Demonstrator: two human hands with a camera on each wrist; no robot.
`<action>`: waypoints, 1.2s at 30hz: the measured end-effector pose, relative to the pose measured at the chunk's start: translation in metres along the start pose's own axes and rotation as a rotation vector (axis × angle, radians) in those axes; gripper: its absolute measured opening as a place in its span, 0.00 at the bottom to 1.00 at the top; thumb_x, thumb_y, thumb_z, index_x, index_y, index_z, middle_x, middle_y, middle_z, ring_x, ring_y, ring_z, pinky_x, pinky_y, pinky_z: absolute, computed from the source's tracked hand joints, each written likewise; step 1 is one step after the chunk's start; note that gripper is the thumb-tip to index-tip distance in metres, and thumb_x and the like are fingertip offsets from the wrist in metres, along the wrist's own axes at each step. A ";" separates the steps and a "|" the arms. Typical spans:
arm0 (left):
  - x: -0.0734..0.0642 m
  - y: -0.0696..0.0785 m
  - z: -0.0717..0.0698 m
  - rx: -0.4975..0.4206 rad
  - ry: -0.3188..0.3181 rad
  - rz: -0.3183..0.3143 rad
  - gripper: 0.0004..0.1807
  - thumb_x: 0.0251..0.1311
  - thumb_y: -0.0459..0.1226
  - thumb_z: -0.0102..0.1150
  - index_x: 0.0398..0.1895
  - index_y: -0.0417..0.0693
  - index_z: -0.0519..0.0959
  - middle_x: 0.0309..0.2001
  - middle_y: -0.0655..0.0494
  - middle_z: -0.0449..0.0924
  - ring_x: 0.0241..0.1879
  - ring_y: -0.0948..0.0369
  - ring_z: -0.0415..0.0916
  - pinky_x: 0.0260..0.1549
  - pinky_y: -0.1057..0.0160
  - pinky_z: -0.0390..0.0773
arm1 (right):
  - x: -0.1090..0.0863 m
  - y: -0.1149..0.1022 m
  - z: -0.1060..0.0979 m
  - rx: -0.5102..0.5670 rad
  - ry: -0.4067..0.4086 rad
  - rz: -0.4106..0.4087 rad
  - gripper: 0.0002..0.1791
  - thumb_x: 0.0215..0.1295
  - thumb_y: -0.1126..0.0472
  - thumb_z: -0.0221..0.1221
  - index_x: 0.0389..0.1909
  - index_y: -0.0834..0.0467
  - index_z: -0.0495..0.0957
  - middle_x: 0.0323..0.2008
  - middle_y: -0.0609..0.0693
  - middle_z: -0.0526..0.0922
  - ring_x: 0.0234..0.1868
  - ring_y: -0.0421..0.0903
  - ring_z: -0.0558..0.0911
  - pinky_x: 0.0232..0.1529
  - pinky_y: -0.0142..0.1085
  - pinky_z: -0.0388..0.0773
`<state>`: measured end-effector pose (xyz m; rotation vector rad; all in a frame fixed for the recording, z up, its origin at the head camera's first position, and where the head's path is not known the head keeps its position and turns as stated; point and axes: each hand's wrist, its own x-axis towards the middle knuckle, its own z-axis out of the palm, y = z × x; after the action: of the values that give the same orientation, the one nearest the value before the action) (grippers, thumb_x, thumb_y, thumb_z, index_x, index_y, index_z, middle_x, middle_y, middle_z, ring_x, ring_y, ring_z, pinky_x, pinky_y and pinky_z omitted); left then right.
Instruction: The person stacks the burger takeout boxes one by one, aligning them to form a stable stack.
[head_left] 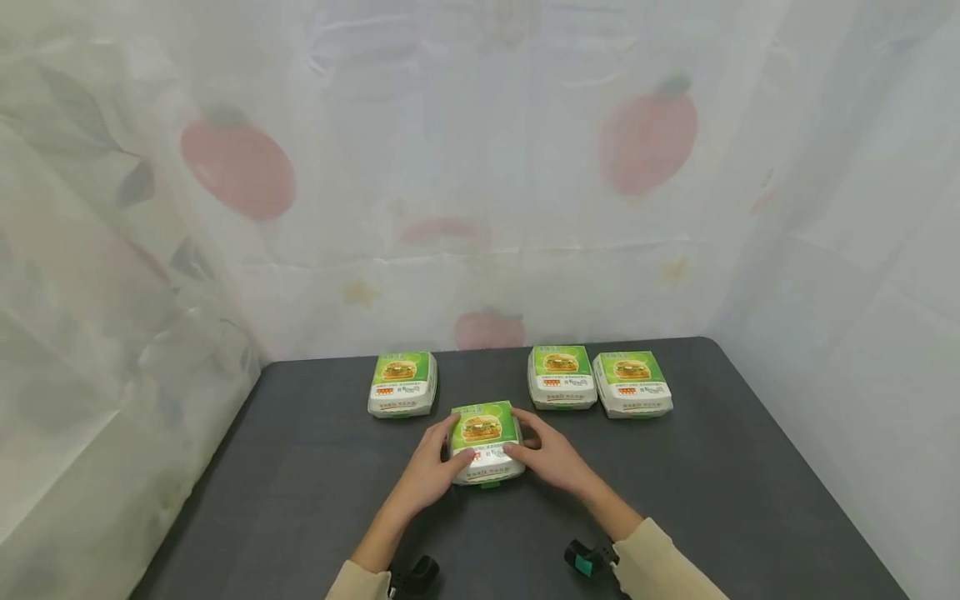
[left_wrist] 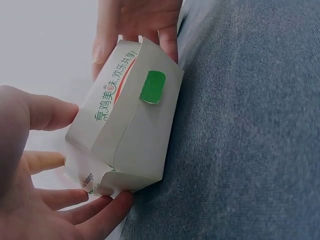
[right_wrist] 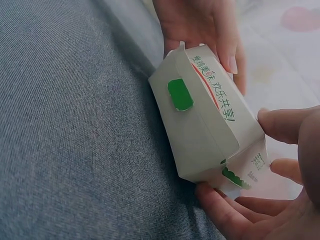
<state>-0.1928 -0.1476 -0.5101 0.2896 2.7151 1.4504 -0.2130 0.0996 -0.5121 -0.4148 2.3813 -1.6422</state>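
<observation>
A green-and-white burger box with a burger picture on its lid sits in the middle of the dark table, between both hands. My left hand grips its left side, thumb near the front top edge and fingers along the side. The right hand holds the opposite side in much the same way. Both wrist views show the front of this burger box, with a green tab. Its lid is down, so the inside is hidden.
Behind and left stands a similar burger box. Two more, one burger box and another burger box, stand side by side at the back right. A printed curtain rises behind the dark table.
</observation>
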 end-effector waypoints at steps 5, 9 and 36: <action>0.000 0.005 0.002 -0.016 -0.007 0.018 0.38 0.69 0.50 0.62 0.77 0.46 0.63 0.71 0.42 0.63 0.58 0.49 0.69 0.49 0.47 0.72 | -0.004 0.000 -0.001 0.000 0.018 -0.004 0.37 0.71 0.50 0.64 0.77 0.54 0.63 0.65 0.64 0.72 0.56 0.58 0.81 0.44 0.46 0.80; 0.000 0.012 0.005 -0.019 -0.013 0.035 0.38 0.70 0.52 0.61 0.78 0.48 0.62 0.72 0.43 0.62 0.58 0.50 0.69 0.48 0.48 0.72 | -0.012 -0.003 -0.007 0.000 0.032 0.004 0.38 0.71 0.49 0.64 0.77 0.52 0.63 0.66 0.61 0.72 0.57 0.57 0.81 0.45 0.45 0.80; -0.017 0.037 0.033 -0.055 -0.150 0.140 0.38 0.71 0.51 0.60 0.77 0.44 0.63 0.70 0.39 0.62 0.56 0.49 0.70 0.47 0.48 0.76 | -0.065 -0.002 -0.040 -0.027 0.037 0.070 0.39 0.69 0.48 0.65 0.77 0.51 0.63 0.65 0.59 0.73 0.55 0.53 0.81 0.42 0.43 0.79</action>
<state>-0.1666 -0.1033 -0.4984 0.5717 2.5775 1.4685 -0.1652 0.1563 -0.4952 -0.3049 2.4179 -1.6032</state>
